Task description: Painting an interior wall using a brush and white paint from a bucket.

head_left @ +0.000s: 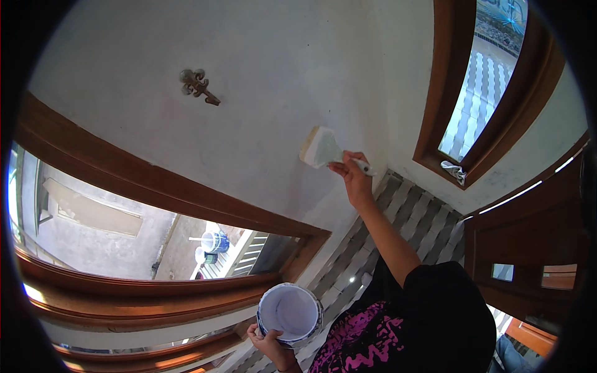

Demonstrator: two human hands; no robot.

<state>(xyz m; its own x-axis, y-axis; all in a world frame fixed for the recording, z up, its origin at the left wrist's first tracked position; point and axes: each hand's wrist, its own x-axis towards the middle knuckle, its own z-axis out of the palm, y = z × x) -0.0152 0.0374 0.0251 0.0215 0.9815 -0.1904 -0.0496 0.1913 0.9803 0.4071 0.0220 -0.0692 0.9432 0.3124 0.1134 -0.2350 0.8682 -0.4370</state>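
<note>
My right hand (356,171) is closed round the handle of a wide paintbrush (324,148). The brush has a pale, paint-covered body and yellowish bristles, which are at the white wall (261,118); whether they press on it I cannot tell. Low in the view, my left hand (267,345) grips the rim of a paint bucket (290,314), its thumb over the edge. Whitish paint coats the bucket's inside. A damp-looking, greyer patch shows on the wall below the brush.
An ornate metal wall fitting (198,86) juts from the wall. A brown wooden window frame (155,186) runs at the left, with buckets (214,241) beyond it. Another narrow window (482,93) holds a crumpled white cloth (453,171) on its sill. A dark wooden door (528,248) stands right, above patterned floor tiles (410,217).
</note>
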